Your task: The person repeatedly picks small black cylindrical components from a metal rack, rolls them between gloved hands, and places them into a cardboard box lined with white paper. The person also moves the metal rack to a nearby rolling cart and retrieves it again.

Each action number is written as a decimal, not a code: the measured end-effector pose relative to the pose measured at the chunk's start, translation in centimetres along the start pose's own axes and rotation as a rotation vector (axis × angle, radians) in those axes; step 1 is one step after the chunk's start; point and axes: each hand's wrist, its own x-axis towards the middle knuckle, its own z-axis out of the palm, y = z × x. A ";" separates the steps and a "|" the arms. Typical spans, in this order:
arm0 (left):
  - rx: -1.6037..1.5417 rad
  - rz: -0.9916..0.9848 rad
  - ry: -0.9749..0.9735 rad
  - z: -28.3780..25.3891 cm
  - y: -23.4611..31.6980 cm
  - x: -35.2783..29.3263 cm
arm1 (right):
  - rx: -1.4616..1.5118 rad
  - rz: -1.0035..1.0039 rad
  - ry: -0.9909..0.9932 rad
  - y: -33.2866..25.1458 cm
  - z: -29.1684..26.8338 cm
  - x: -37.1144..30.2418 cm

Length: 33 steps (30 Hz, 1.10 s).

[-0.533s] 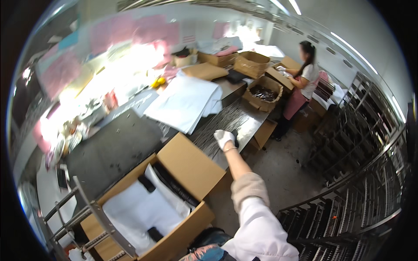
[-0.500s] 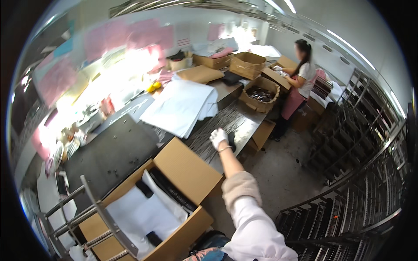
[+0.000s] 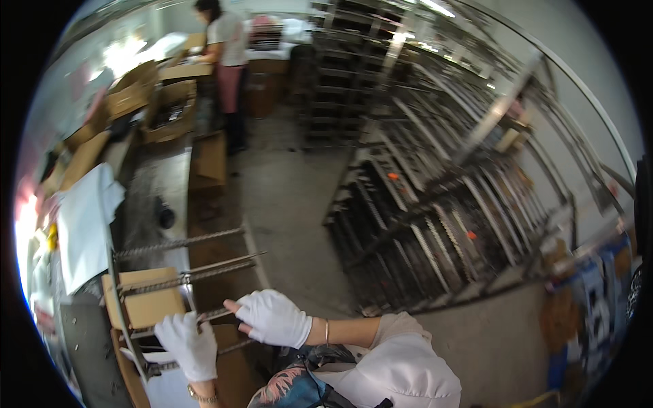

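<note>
A metal rack frame (image 3: 183, 277) with notched crossbars stands in front of me at the lower left, over an open cardboard box (image 3: 231, 357). My left hand (image 3: 189, 345), in a white glove with bare fingertips, is closed around one of its bars. Close to its right, my right hand (image 3: 277, 318), gloved the same way, has its fingers bent at the end of a crossbar; the palm side is hidden. Part of the box and its white lining (image 3: 170, 389) show below the left hand.
A long metal worktable (image 3: 160, 166) runs away on the left, with white sheets (image 3: 88, 221) and cartons (image 3: 170, 112). A co-worker (image 3: 228, 61) stands at its far end. Tall metal racks (image 3: 422, 224) holding dark strips fill the right, and a blue item (image 3: 592, 306) stands beyond.
My view has swung to the right. My right hand has come back from over the worktable to the rack, and my left hand has come into view on it.
</note>
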 end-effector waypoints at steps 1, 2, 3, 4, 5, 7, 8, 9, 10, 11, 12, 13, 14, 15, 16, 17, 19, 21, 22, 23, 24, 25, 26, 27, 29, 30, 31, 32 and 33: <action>-0.148 0.034 -0.030 0.9 2.8 1.0 | -0.190 0.132 -0.095 0.2 -1.5 -2.4; -0.244 0.100 -0.058 1.5 5.7 1.9 | -0.205 0.265 -0.069 0.7 -3.2 -4.4; -0.325 0.207 -0.008 1.4 7.9 2.6 | -0.244 0.265 0.047 1.0 -5.2 -6.3; -0.449 0.241 -0.062 1.1 10.0 3.1 | -0.266 0.359 0.046 1.3 -7.3 -8.3; -0.555 0.300 -0.053 0.5 11.5 3.3 | -0.306 0.464 0.006 1.5 -9.9 -10.1; -0.647 0.378 -0.170 -1.2 12.9 2.6 | -0.402 0.532 0.151 1.3 -15.1 -13.2; -0.792 0.428 -0.106 -1.7 12.7 2.3 | -0.465 0.499 0.222 0.8 -18.1 -14.7; -0.863 0.455 -0.149 -2.1 12.3 1.8 | -0.604 0.572 0.213 -0.1 -21.0 -15.8; -0.975 0.460 -0.078 -1.8 11.9 1.5 | -0.823 0.680 0.103 -1.0 -23.9 -16.8; -0.976 0.393 0.022 -1.4 11.7 1.0 | -0.813 0.569 0.340 -2.1 -26.7 -17.5; -0.949 0.222 -0.041 -0.5 11.8 0.8 | -0.926 0.652 0.333 -3.4 -29.5 -17.9; -0.932 0.088 -0.059 0.6 12.1 0.7 | -0.944 0.708 0.443 -4.2 -31.9 -17.7; -0.907 -0.067 -0.172 1.6 12.6 0.6 | -0.958 0.800 0.431 -5.1 -34.8 -17.5; -0.965 -0.269 -0.308 2.6 13.4 0.6 | -1.009 0.793 0.416 -6.2 -37.3 -17.1; -1.016 -0.152 -0.210 3.4 14.2 0.7 | -0.929 0.961 0.403 -6.8 -40.0 -16.5; -1.039 -0.086 -0.196 4.1 15.0 0.9 | -0.860 1.190 0.326 -7.8 -42.4 -16.0; -1.049 0.147 -0.183 4.7 16.3 1.4 | -0.743 1.244 0.281 -9.0 -45.2 -14.9; -1.003 0.301 -0.190 5.0 16.9 2.2 | -0.717 1.238 0.255 -9.7 -45.5 -14.8; -1.052 0.281 -0.169 5.1 17.1 2.4 | -0.732 1.218 0.285 -9.9 -45.2 -14.9; -1.066 0.244 -0.188 5.2 17.2 2.6 | -0.739 1.238 0.300 -9.8 -45.0 -15.3; -1.081 0.206 -0.210 5.3 17.2 2.7 | -0.781 1.328 0.302 -9.6 -45.0 -15.7; -1.105 0.162 -0.241 5.5 17.2 2.7 | -0.777 1.232 0.298 -9.2 -45.3 -16.2; -1.125 0.117 -0.276 5.7 17.2 2.5 | -0.802 1.205 0.282 -8.3 -46.1 -16.7; -1.134 0.077 -0.335 5.9 17.1 2.3 | -0.827 1.176 0.268 -7.2 -47.2 -17.3; -1.152 0.065 -0.357 6.4 16.9 1.8 | -0.796 1.276 0.149 -4.9 -51.2 -18.4; -1.145 0.078 -0.359 6.6 16.8 1.6 | -0.719 1.473 0.164 -3.5 -53.4 -18.9; -1.140 0.078 -0.368 6.7 16.6 1.4 | -0.592 1.614 0.179 -2.0 -55.2 -19.4; -1.161 0.068 -0.359 6.8 16.4 1.2 | -0.810 1.583 0.082 -0.1 -55.9 -20.0; -1.164 0.068 -0.355 6.9 16.3 1.2 | -1.022 1.561 -0.002 2.1 -55.9 -20.4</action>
